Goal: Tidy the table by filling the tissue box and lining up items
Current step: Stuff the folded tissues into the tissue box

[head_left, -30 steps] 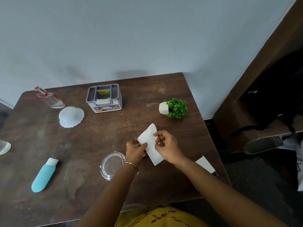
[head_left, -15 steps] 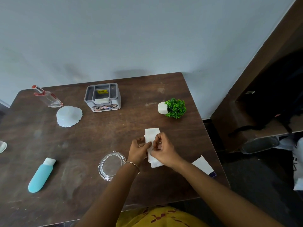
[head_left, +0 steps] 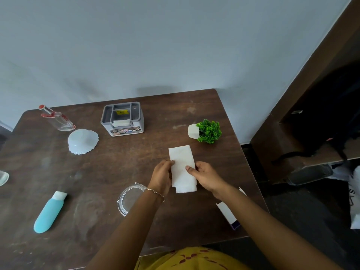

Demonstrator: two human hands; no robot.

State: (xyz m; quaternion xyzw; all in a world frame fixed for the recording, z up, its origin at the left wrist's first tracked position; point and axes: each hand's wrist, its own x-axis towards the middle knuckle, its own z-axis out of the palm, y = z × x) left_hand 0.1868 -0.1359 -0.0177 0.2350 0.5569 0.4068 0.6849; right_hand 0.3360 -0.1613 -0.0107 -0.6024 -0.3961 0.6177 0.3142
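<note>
A white tissue [head_left: 182,162], folded into a long strip, is held over the brown table [head_left: 116,164] near its right side. My left hand [head_left: 161,177] pinches its left edge and my right hand [head_left: 204,176] pinches its right edge with the thumb on top. The grey tissue box [head_left: 122,118] stands at the back middle of the table with a white tissue showing in its top slot. Both hands are well in front of and to the right of the box.
A small green plant in a white pot [head_left: 206,131] lies tipped at the right. A white scalloped bowl [head_left: 82,141] sits upside down and a clear bottle [head_left: 56,118] lies at the back left. A teal tube [head_left: 48,213], a glass dish [head_left: 130,197] and a white carton [head_left: 229,213] lie near the front.
The tissue was crumpled between both hands half a second ago; now it is spread out as a longer flat strip, with my hands moved apart to its two edges.
</note>
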